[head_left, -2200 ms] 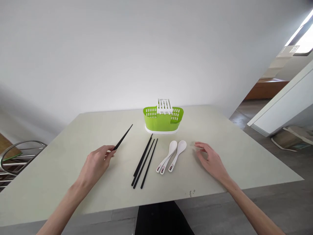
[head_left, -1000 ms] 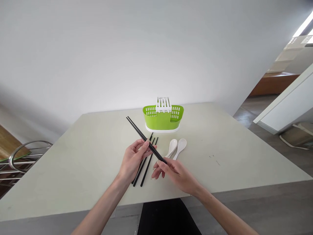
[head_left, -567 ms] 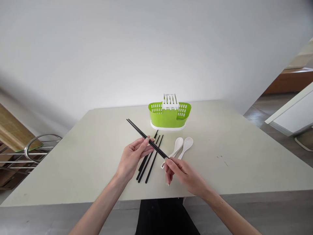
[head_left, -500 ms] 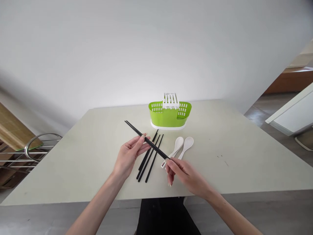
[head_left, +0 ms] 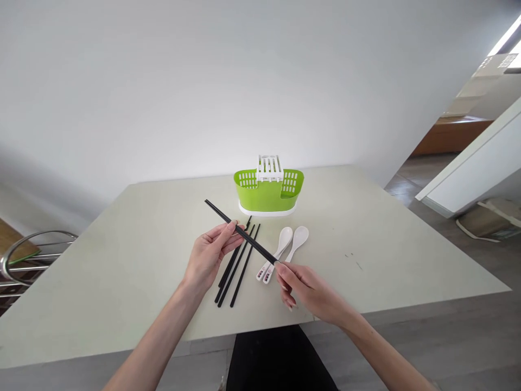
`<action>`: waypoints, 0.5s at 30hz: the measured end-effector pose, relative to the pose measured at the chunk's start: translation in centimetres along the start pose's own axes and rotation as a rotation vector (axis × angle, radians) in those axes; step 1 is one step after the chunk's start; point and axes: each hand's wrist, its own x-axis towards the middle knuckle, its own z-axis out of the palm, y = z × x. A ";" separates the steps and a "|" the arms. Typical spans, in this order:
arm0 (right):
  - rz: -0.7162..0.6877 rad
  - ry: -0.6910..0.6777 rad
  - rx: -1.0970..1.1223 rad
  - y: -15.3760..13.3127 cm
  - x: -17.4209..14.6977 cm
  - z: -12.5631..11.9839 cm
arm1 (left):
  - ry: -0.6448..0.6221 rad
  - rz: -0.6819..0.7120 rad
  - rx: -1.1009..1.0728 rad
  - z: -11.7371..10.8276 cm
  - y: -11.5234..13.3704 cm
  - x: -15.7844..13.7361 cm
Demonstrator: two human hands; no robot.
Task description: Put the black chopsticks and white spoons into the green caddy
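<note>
Both hands hold a pair of black chopsticks (head_left: 260, 250) slantwise above the table, the two sticks lying close side by side. My left hand (head_left: 209, 251) pinches them near the middle between thumb and fingers. At their lower right end, my right hand (head_left: 307, 289) grips with thumb and forefinger, its other fingers curled below. Under the held pair, several loose black chopsticks (head_left: 241, 271) lie on the table. Just right of these rest two white spoons (head_left: 300, 237), bowls away from me, with printed marks on their handles. Part of the loose chopsticks is hidden by my left fingers.
A green cutlery basket (head_left: 264, 196) with a white base and white slatted piece stands toward the back of the pale table (head_left: 134, 260), near the wall. A metal rack (head_left: 24, 266) is beside the table at left. A white panel (head_left: 472, 168) stands at right.
The view has turned slightly right, so the table things sit further left. The chopsticks' two tips have drawn together, and both spoon handles now show beside my right hand.
</note>
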 end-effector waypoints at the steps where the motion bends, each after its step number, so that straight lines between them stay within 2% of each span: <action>1: -0.005 -0.005 0.017 0.0 0.1 0.0 | 0.015 0.012 -0.015 0.1 0.0 0.1; 4: -0.060 -0.003 0.022 -0.1 0.4 -0.6 | 0.074 0.043 -0.039 -0.2 0.5 0.1; 6: -0.129 0.084 -0.067 -0.2 1.1 -1.5 | 0.127 0.060 -0.044 -0.7 1.1 0.0; 9: -0.294 0.421 -0.347 -0.4 3.3 -3.5 | 0.199 0.087 -0.050 -1.7 1.9 -0.1; 12: -0.540 0.773 -0.665 -0.5 6.7 -5.9 | 0.237 0.113 -0.050 -2.5 2.4 -0.1; 13: -0.580 0.833 -0.761 -0.5 8.0 -6.6 | 0.244 0.121 -0.050 -2.7 2.6 0.0; 15: -0.575 0.861 -0.923 -0.1 10.4 -7.9 | 0.261 0.143 -0.052 -2.8 2.8 0.2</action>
